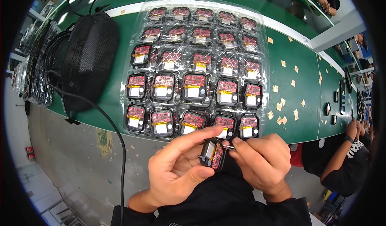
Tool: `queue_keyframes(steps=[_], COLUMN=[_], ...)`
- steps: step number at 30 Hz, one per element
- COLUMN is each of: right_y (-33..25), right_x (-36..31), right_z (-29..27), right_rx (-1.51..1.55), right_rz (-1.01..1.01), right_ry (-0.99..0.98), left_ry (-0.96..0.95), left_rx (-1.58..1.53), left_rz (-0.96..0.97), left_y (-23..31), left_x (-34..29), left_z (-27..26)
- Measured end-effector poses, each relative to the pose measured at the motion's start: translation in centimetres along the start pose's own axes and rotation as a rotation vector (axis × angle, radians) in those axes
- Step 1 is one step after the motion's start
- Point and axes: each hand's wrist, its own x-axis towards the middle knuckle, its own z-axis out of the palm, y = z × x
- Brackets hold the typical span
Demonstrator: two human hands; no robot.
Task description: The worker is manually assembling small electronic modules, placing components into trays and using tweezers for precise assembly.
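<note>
Near the front edge of the bench, my left hand (173,167) grips a small black device housing (206,153) between thumb and fingers. The housing is tilted, showing a red circuit board, yellow tape and a silvery part inside. My right hand (263,161) pinches a thin metal tool (228,147), which looks like tweezers; its tip reaches the housing's upper edge. Just beyond both hands lies a clear plastic tray (201,1) with rows of similar housings, such as a housing (194,87) in the middle, each with a red board.
A black mesh bag (90,53) stands left of the tray, and a black cable (116,125) hangs from there past the bench edge. Stacked clear trays (38,65) are farther left. Small paper squares (293,83) dot the green bench (305,121). A co-worker's arm (339,157) is at right.
</note>
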Motion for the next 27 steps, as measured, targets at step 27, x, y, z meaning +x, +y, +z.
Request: queue_keyframes(steps=[27], right_y=[-0.33], right_x=[-0.79], right_z=[0.65], right_rx=[0.042], right_rz=[0.046], right_ry=[0.052], left_ry=[0.042], left_rx=[-0.158], left_rz=[-0.15], left_y=[-0.28], left_x=[-0.57], left_z=[0.6])
